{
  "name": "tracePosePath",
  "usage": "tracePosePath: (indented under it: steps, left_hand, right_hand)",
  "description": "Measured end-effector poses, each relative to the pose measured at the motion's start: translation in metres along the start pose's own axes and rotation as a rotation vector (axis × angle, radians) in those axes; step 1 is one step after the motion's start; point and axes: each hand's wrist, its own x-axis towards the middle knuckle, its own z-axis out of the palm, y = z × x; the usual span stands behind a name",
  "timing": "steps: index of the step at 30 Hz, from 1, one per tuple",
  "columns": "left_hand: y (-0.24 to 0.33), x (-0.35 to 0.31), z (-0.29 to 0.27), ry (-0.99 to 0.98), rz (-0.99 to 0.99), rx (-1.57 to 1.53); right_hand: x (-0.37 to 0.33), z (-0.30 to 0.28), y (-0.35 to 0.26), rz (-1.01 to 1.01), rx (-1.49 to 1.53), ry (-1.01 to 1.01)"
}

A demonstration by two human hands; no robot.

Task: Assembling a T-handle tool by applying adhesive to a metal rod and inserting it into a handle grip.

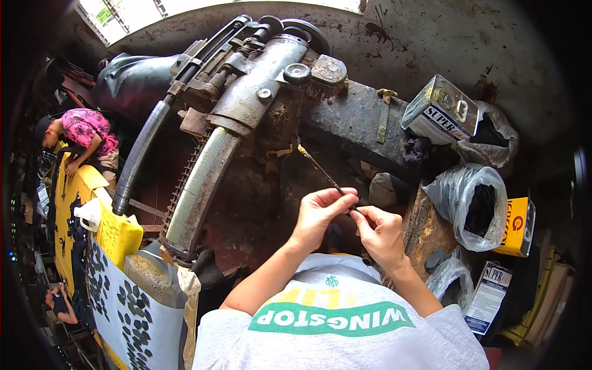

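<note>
Thin dark stick (320, 169): held at its near end before the wearer's chest, slanting up and to the left; its far tip bears a yellowish coating.
Left hand (322, 214): thumb and forefinger clamped on the stick, a little above its near end.
Right hand (380, 235): thumb and forefinger pinched together on the near end, just beside the left fingertips.
Old machine (262, 80): large, grey and worn, beyond the hands, with a curved arm on the left; the depth between it and the stick's tip is hard to tell.
Right side: a metal can (425, 117), a clear plastic bag (447, 197) with dark contents and a yellow can (513, 231).
Left side: a white sheet (114, 333) bearing many small dark pieces; farther off, a person in a pink patterned shirt (86, 132) bends over yellow material (65, 228).
</note>
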Motion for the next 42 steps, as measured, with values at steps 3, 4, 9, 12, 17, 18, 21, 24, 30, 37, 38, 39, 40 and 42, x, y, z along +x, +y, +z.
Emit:
tracePosePath:
  steps: [3, 4, 9, 12, 17, 18, 21, 24, 30, 37, 38, 39, 40, 42]
  left_hand:
    - [0.005, 0.008, -0.006, 0.016, 0.004, -0.089]
    - [0.010, 0.010, -0.009, 0.042, 0.021, -0.142]
    - [0.005, 0.010, -0.012, 0.082, 0.005, -0.193]
    - [0.003, 0.014, -0.025, 0.112, 0.060, -0.222]
    - [0.004, 0.002, -0.004, 0.017, -0.103, -0.066]
    - [0.004, 0.004, -0.008, 0.018, -0.102, -0.065]
    - [0.012, 0.009, -0.011, 0.082, 0.007, -0.123]
    - [0.012, 0.011, -0.014, 0.141, 0.005, -0.206]
    - [0.011, 0.005, -0.012, 0.037, 0.008, -0.139]
    - [0.014, 0.016, -0.022, 0.152, 0.052, -0.073]
    - [0.014, 0.016, -0.023, 0.151, 0.051, -0.072]
    - [0.012, 0.015, -0.024, 0.114, 0.013, -0.097]
    - [0.011, 0.013, -0.024, 0.077, -0.025, -0.123]
    - [0.009, 0.010, -0.022, -0.025, -0.067, -0.085]
  right_hand:
    - [0.000, 0.001, -0.006, -0.020, -0.009, 0.026]
    - [0.000, 0.000, -0.006, -0.013, -0.007, 0.019]
    - [-0.003, -0.001, -0.007, -0.003, 0.004, 0.007]
    - [-0.007, -0.002, -0.002, 0.001, -0.016, 0.005]
    - [-0.002, -0.002, -0.001, -0.037, -0.061, 0.014]
    - [-0.002, 0.000, -0.001, -0.038, -0.060, 0.013]
    - [-0.003, 0.001, -0.001, -0.152, -0.088, 0.066]
    - [-0.004, 0.000, -0.004, -0.065, -0.077, 0.007]
    - [-0.008, -0.003, -0.001, 0.039, -0.070, -0.024]
    - [-0.009, -0.001, 0.003, -0.081, -0.121, -0.003]
    - [-0.010, 0.000, 0.004, -0.087, -0.120, 0.003]
    - [-0.010, 0.000, 0.004, -0.093, -0.119, 0.008]
    - [-0.010, -0.001, 0.004, -0.092, -0.118, 0.008]
    - [-0.009, -0.002, 0.004, 0.099, 0.004, -0.038]
